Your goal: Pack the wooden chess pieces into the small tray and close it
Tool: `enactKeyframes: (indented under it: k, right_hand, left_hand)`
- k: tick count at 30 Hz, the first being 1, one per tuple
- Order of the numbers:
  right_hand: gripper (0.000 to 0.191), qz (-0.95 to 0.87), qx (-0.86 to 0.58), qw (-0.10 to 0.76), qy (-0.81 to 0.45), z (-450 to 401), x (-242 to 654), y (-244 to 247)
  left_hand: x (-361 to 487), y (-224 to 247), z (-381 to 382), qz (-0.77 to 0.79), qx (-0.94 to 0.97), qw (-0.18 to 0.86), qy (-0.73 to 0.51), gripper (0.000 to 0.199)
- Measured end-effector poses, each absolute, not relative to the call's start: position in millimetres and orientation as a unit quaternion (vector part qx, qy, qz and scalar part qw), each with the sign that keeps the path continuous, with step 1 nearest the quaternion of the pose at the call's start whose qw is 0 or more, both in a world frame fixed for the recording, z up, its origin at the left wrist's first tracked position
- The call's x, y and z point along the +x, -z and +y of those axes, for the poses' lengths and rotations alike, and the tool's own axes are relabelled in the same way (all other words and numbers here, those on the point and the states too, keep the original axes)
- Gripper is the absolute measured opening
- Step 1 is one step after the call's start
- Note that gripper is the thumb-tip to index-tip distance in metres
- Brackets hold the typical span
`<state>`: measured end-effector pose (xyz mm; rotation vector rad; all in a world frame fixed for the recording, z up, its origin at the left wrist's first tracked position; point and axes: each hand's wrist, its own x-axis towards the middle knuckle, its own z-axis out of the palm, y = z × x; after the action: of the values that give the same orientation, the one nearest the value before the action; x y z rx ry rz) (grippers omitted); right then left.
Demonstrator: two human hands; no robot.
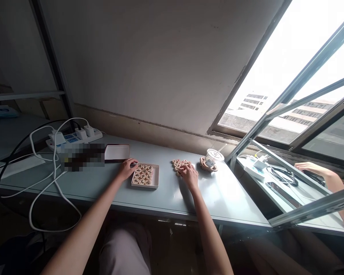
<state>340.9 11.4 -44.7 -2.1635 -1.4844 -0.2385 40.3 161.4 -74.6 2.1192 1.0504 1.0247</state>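
Note:
A shallow white box (155,178) on the grey table holds several round wooden Chinese chess pieces (143,176), set in rows with dark characters facing up. Its right side shows bare bottom. My left hand (128,169) is closed at the box's upper left corner, fingers on the rim. To the right, more Chinese chess pieces (176,164) lie loosely grouped on the table. Over this group my right hand (190,176) bends its fingers down, closed at a piece on the near side; the fingers partly cover it.
A dark-rimmed box lid (117,152) lies behind my left hand. Behind my right hand, a lidded plastic cup (215,156) stands in a brown holder (209,168). Left are a power strip (74,138) and white cables (55,179). Beyond the metal frame (258,126), another person's arm (318,168) shows.

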Motion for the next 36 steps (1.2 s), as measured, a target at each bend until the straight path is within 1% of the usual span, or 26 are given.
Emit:
enactKeyframes:
  k: [7,11,13,15,18,20,22,25,29,33,36]
  right_hand:
    - [0.024,-0.558,-0.781,0.255,0.114,13,334,43]
    - [0.024,-0.648,-0.713,0.252,0.093,23,297,27]
    - [0.025,-0.722,-0.651,0.218,0.082,34,271,18]
    - [0.026,-0.775,-0.605,0.164,0.088,48,248,12]
    - [0.022,-0.799,-0.584,0.097,0.103,68,228,8]
    - [0.019,-0.796,-0.59,0.085,0.104,77,224,8]
    - [0.018,-0.791,-0.597,0.099,0.093,82,229,7]
    - [0.022,-0.763,-0.624,0.151,0.072,82,247,8]
    - [0.022,-0.659,-0.715,0.215,0.089,75,285,19]
    - [0.017,-0.557,-0.796,0.21,0.112,68,310,37]
    - [0.021,-0.546,-0.796,0.226,0.129,65,308,40]
  left_hand:
    - [41,70,158,0.398,0.786,0.281,-0.381,0.021]
    - [41,67,156,0.398,0.782,0.291,-0.381,0.02]
    - [41,68,157,0.396,0.783,0.291,-0.381,0.02]
    - [40,70,158,0.392,0.787,0.286,-0.382,0.02]
    - [40,71,159,0.387,0.79,0.275,-0.387,0.02]
    - [41,70,159,0.386,0.791,0.274,-0.388,0.02]
    - [41,70,159,0.387,0.791,0.274,-0.388,0.019]
    - [42,71,160,0.39,0.787,0.272,-0.393,0.018]
    - [43,73,163,0.392,0.783,0.277,-0.396,0.02]
    - [43,72,162,0.397,0.783,0.281,-0.388,0.021]
    - [42,69,161,0.4,0.785,0.282,-0.38,0.022]
